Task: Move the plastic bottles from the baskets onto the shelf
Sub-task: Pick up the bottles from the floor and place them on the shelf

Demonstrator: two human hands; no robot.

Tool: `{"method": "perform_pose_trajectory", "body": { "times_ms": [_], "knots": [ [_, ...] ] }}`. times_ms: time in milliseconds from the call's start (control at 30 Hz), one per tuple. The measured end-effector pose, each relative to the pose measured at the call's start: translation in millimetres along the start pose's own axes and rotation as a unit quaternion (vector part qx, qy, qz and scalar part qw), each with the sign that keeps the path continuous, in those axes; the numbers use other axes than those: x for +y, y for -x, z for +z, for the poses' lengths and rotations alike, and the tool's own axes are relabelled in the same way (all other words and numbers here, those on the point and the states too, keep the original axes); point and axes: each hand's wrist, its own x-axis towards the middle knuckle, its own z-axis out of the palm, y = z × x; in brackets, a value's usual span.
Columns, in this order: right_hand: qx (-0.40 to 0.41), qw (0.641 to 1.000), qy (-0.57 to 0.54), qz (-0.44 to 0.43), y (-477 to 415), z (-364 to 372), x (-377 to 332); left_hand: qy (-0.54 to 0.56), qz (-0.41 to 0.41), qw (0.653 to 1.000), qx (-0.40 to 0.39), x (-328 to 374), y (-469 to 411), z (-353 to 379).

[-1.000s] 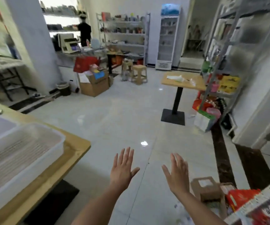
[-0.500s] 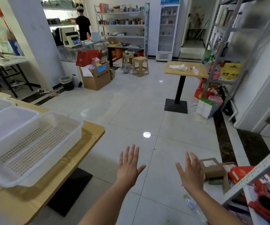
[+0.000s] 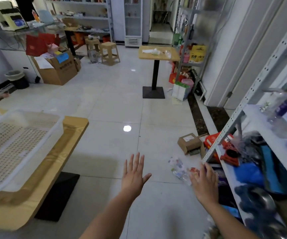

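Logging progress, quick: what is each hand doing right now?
Left hand: open, fingers spread, holding nothing.
Right hand: open, holding nothing, above crumpled clear plastic bottles on the floor.

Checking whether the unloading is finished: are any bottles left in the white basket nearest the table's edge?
No, the white basket shows only its bare perforated floor, nothing inside.

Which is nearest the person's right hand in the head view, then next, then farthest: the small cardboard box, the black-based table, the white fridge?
1. Small cardboard box, on the floor just beyond the right hand.
2. Black-based table, mid-room.
3. White fridge, at the back wall.
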Motion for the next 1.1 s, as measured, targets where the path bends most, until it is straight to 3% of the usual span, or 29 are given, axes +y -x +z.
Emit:
{"method": "perform_pose_trajectory", "body": {
  "times_ms": [633,900,1100],
  "knots": [
    [-0.03,0.987,-0.011,0.156,189,-9,154,-0.047,0.102,0.99,-0.085,117,128,60],
    [-0.01,0.982,0.007,0.19,146,-1,150,-0.062,0.124,0.988,-0.068,114,66,39],
    [-0.004,0.97,0.015,0.243,67,28,120,-0.088,0.163,0.98,-0.072,85,-40,34]
  ]
}}
